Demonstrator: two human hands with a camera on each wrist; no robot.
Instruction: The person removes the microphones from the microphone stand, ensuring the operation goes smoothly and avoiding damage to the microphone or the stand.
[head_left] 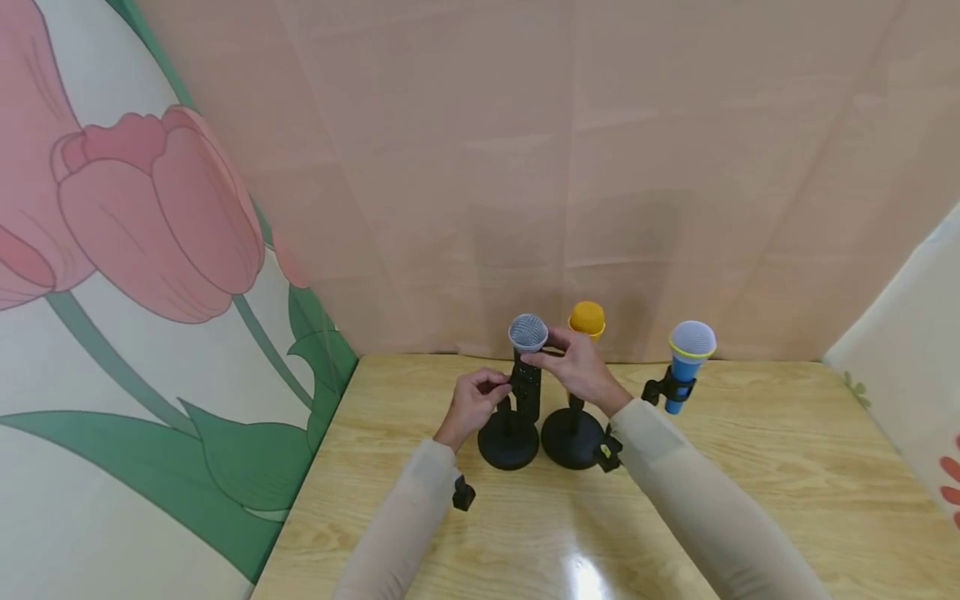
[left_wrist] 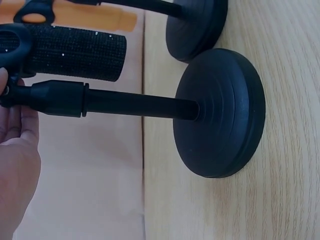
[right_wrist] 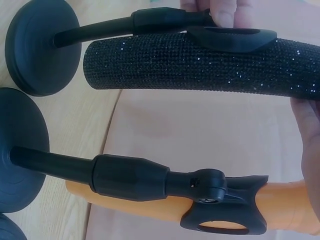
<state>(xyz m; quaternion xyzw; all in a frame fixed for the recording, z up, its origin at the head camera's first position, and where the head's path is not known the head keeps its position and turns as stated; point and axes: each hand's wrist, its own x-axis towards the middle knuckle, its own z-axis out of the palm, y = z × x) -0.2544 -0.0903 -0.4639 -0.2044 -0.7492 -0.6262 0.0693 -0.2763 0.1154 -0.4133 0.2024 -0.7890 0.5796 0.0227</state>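
A black glitter microphone (head_left: 528, 332) with a silver mesh head sits in the clip of the leftmost black stand (head_left: 508, 446). My left hand (head_left: 472, 404) pinches the joint just under that clip, and its fingertips show at the top of the right wrist view. With thumb and fingers, my right hand (head_left: 581, 371) grips the microphone just below its head. In the right wrist view the sparkling handle (right_wrist: 150, 62) passes through the clip (right_wrist: 232, 39). The stand's round base (left_wrist: 220, 112) rests on the table in the left wrist view.
Right beside it, an orange microphone (head_left: 587, 319) is clipped to a second black stand (head_left: 572, 442). Farther right stands a blue microphone (head_left: 692, 342) in a black clip, its base hidden by my right sleeve. A pink cloth backdrop (head_left: 450, 167) borders the wooden table (head_left: 787, 467).
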